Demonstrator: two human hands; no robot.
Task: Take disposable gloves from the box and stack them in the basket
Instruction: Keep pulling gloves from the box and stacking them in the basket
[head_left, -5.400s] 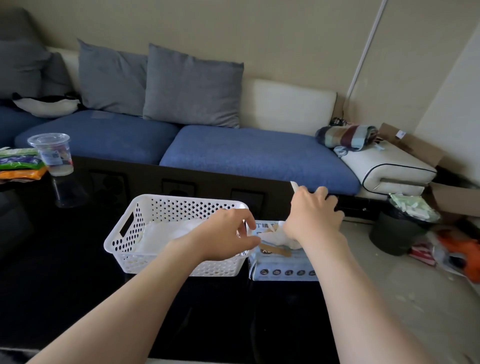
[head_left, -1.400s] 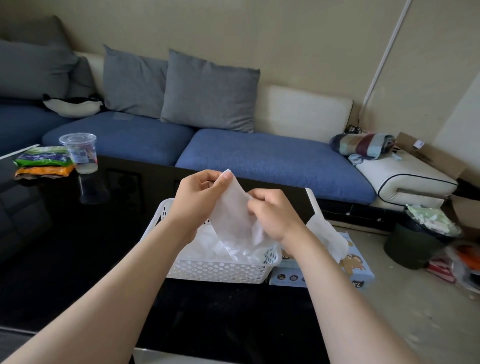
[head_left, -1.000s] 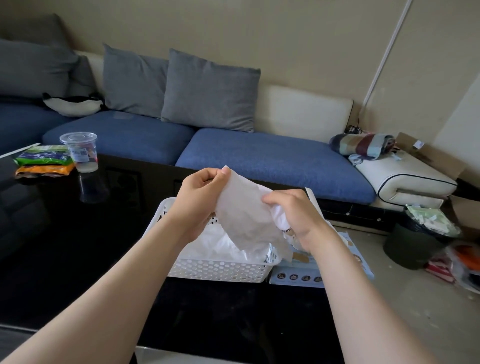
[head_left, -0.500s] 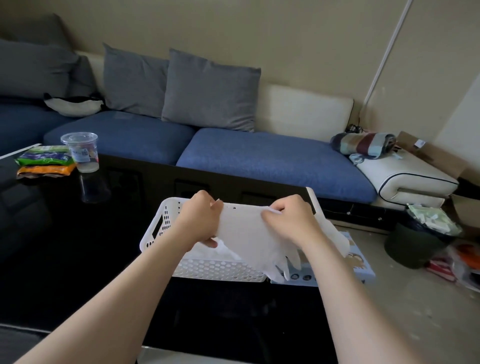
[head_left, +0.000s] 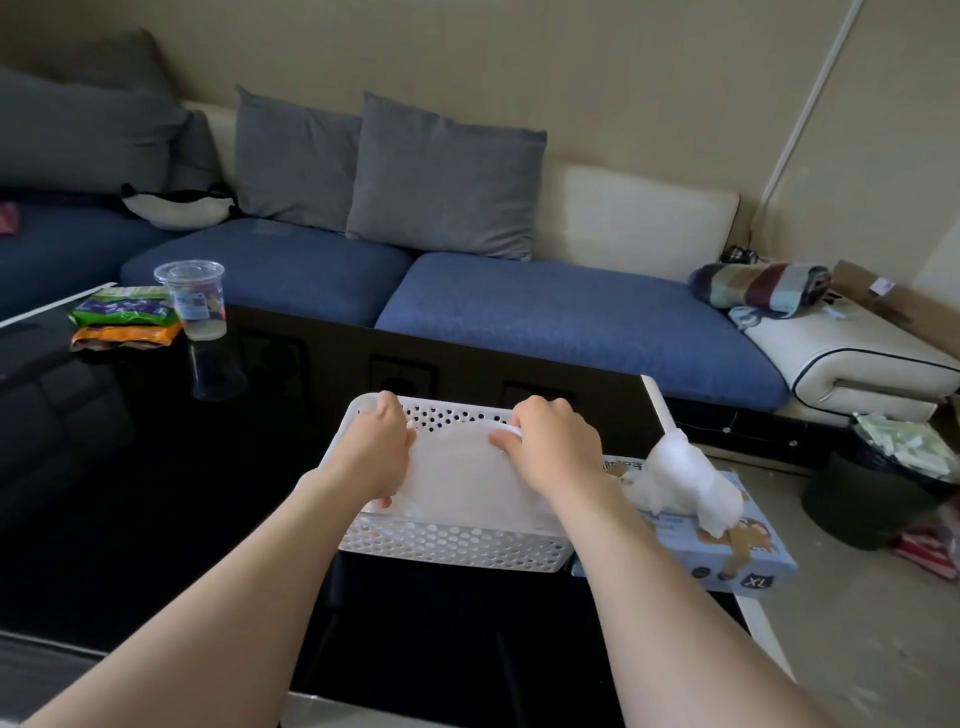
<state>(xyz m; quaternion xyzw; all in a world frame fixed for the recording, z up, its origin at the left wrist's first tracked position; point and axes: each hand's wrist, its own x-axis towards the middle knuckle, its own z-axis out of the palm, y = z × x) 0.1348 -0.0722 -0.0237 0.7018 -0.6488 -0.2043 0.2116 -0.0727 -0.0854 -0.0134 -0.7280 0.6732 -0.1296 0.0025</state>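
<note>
Both hands are being kept apart, the left hand (head_left: 376, 452) and the right hand (head_left: 550, 452) each pinching an edge of one translucent glove (head_left: 462, 478) with curled fingers, so that it is being held stretched flat rather than crumpled. The glove is being held inside the white basket (head_left: 452, 543), seemingly to be laid square on the stack. The box (head_left: 727, 551) is being left just beside the basket on the bench (head_left: 130, 519), with the next glove (head_left: 680, 478) sticking out, ready to be drawn.
</note>
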